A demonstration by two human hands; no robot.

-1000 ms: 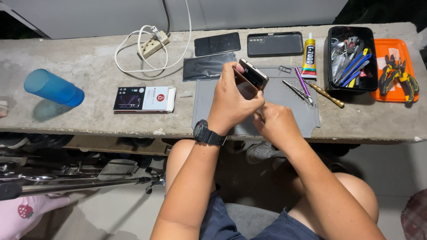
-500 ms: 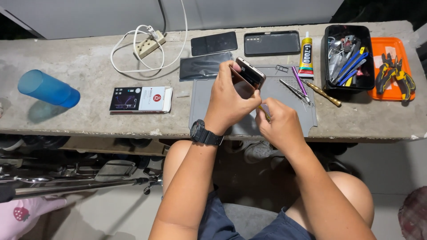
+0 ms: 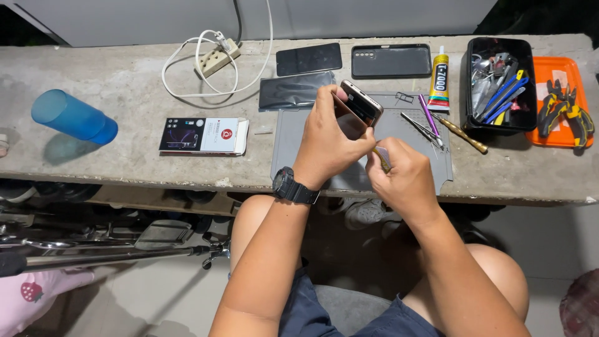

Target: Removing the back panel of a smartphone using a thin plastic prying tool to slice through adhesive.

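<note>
Head view, looking down: left hand [image 3: 331, 140], grip closed around a smartphone [image 3: 360, 103] held tilted above a grey mat [image 3: 412, 134] on the concrete worktop [image 3: 125, 81]. Right hand [image 3: 402, 175] just beside, fingers pinched on a small tool [image 3: 382, 157]. Left of the mat, a flat rectangular box [image 3: 203, 135], dark and white with a red mark. Behind, an upright yellow-labelled glue tube [image 3: 440, 78]; far right, black bin [image 3: 499, 84], orange tray [image 3: 561, 103].

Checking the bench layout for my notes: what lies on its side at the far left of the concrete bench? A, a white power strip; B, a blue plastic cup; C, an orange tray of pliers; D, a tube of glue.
B: the blue plastic cup lies tipped over at the far left of the concrete bench.
</note>
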